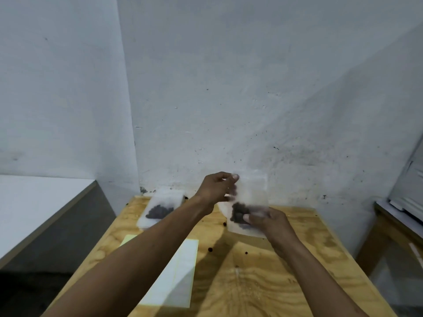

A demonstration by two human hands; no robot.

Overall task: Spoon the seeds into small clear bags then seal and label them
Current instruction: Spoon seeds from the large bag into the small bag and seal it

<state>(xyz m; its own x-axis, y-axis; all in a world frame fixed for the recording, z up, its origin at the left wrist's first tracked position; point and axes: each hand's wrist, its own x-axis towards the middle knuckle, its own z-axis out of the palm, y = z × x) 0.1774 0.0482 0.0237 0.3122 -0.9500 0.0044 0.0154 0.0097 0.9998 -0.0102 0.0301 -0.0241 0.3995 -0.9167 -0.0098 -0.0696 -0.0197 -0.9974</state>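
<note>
You have the small clear bag (248, 202) lifted above the far right part of the plywood table (286, 282), held upright in front of the wall, with a dark clump of seeds (239, 212) settled in its lower left. Your left hand (217, 188) pinches the bag's upper left edge between thumb and fingertips, near the mouth. Your right hand (270, 219) grips the bottom, fingers curled round it just beside the seeds. The picture is blurred here, so you cannot tell whether the mouth is already closed.

This looks like the sealing step. Keep the mouth uppermost so the seeds stay low. Hold the bottom steady with your right hand and run your left thumb and finger along the top strip from one corner to the other, pressing firmly. Check that no seed sits in the strip.

A second bag of seeds (160, 209) lies flat at the far left corner, close to the wall. The pale label sheets (176, 273) lie on the near left half, partly under your left forearm. A few stray seeds (210, 249) dot the middle of the table. The near right half is bare wood and offers room to set the bag down, well in from the right edge, beyond which stands another table (389, 225).
</note>
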